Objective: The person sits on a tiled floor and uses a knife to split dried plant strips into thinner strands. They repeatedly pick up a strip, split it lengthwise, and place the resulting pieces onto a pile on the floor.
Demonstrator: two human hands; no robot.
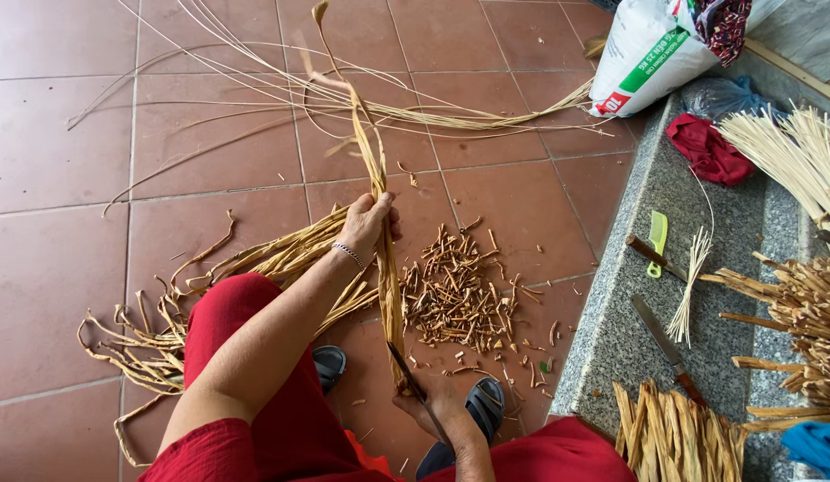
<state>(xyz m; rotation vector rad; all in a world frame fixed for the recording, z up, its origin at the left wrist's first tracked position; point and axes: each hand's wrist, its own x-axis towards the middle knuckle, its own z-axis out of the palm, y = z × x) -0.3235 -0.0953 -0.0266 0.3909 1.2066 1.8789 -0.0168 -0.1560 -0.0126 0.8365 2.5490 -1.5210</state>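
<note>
Cane strip [384,250] splitting with knife [413,386]

Left hand [369,225] clenches strip above knife; right hand [437,406] fisted on knife. Blade slip risks cut fingers.

Soft, even daylight, faint shadows, sharp focus, slight wide-angle bending at the edges, no glare.
</note>
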